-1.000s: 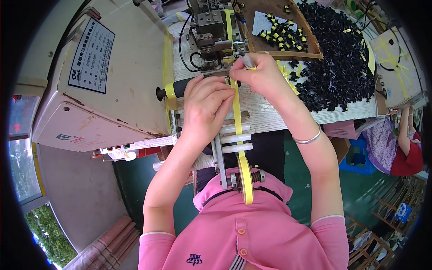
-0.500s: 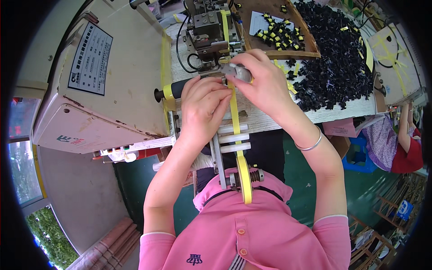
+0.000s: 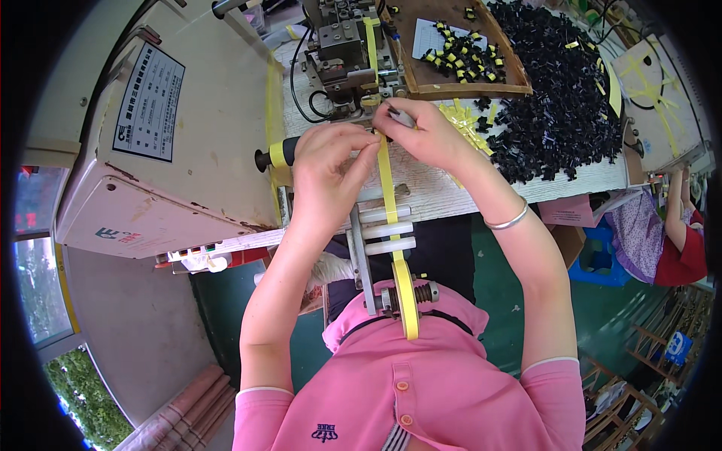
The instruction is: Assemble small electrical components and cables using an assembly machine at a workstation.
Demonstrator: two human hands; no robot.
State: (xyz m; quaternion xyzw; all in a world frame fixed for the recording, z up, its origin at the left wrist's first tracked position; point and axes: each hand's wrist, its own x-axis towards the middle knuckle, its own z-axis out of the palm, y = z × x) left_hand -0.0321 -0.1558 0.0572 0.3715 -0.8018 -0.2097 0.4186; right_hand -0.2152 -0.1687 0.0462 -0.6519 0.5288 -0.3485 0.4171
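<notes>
My left hand (image 3: 328, 159) is closed in a pinch, thumb and forefinger meeting beside the yellow tape (image 3: 387, 180); what they hold, if anything, is too small to make out. My right hand (image 3: 430, 137) wraps round a small grey metal tool (image 3: 402, 117), its kind mostly hidden by the fingers, just right of the tape. From a tape roll (image 3: 407, 301) near my waist, the tape runs up past white rollers (image 3: 388, 230) and between my hands. Beyond them stands a dark metal machine (image 3: 342, 56), with yellow tape also running along its right side.
A pale machine cabinet (image 3: 203, 150) stands at the left. A wooden tray (image 3: 466, 92) holds black parts wrapped in yellow. Right of it lies a large heap of black parts (image 3: 545, 113); yellow tape scraps (image 3: 466, 124) are nearer. Another person's arm (image 3: 674, 207) shows far right.
My right hand has shifted slightly nearer and turned, and the grey tool is now more covered by its fingers. Yellow scraps show more fully behind it. My left hand has moved slightly left.
</notes>
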